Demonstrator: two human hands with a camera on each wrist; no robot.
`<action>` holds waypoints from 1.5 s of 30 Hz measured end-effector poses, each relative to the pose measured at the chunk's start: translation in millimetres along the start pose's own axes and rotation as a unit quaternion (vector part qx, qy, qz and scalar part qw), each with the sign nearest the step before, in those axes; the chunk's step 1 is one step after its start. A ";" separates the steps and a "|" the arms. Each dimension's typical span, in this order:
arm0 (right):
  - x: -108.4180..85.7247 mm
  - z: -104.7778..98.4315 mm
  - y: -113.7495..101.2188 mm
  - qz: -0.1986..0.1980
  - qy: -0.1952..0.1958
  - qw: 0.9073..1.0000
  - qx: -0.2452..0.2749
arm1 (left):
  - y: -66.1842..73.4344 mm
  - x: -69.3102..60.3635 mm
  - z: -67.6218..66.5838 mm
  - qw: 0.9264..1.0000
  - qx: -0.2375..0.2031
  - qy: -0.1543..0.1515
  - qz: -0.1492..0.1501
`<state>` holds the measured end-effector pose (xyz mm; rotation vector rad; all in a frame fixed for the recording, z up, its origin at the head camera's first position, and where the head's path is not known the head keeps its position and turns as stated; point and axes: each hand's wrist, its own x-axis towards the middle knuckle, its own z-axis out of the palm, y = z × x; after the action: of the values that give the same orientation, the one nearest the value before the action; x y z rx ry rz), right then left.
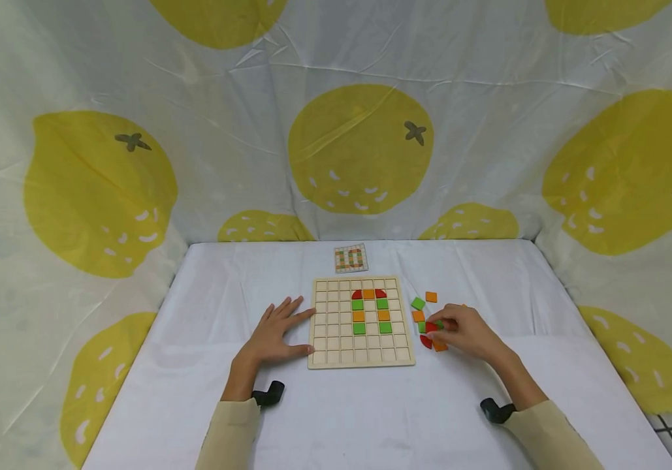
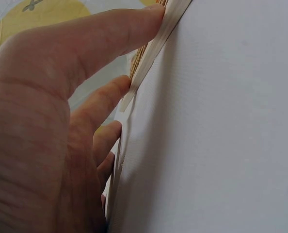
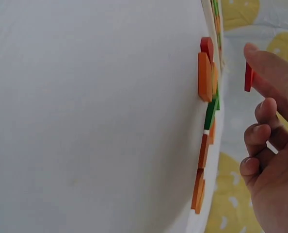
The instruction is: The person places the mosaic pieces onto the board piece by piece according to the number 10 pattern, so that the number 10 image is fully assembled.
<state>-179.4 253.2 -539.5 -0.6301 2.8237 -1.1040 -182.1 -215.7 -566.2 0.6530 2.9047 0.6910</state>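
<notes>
My right hand [image 1: 464,331] pinches a red quarter-round tile [image 3: 248,76] between thumb and fingertip, raised above loose tiles at the board's right side. My left hand [image 1: 275,334] lies with spread, straight fingers, its thumb and index fingertip touching the left edge of the wooden grid board [image 1: 330,339]. On the board, an arch of tiles stands in the cells: an orange square [image 1: 368,294] between two red quarter-rounds [image 1: 356,295] at the top, with green squares [image 1: 359,328] and orange squares [image 1: 384,316] down both sides.
Loose orange squares [image 1: 431,297], green squares [image 1: 418,303] and a red quarter-round [image 1: 426,341] lie right of the board, some partly hidden by my right hand. A small pattern card [image 1: 351,258] lies behind the board. A lemon-print curtain [image 1: 359,150] hangs behind the white-covered table [image 1: 365,418].
</notes>
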 end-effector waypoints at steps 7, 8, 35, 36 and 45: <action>13.3 14.1 -17.0 0.018 -0.025 0.999 0.031 | -0.1 -0.3 0.2 1.000 -0.002 0.006 0.004; 15.0 16.6 -19.1 0.018 -0.027 0.999 0.031 | -0.1 -0.4 0.2 1.000 -0.002 0.005 0.004; 43.1 55.1 -44.9 -0.034 -0.084 0.996 0.019 | 1.2 0.0 0.0 1.000 0.002 0.002 -0.002; 43.2 55.5 -44.8 -0.033 -0.086 0.996 0.018 | 1.2 0.0 -0.1 1.000 0.001 0.003 -0.002; 42.6 58.0 -43.6 -0.035 -0.094 0.995 0.022 | 1.6 -0.6 0.8 1.000 0.000 -0.001 -0.006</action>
<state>-192.1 170.6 -549.5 -0.7890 2.6313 -1.0524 -180.8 -214.3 -566.3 0.6360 2.9055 0.6881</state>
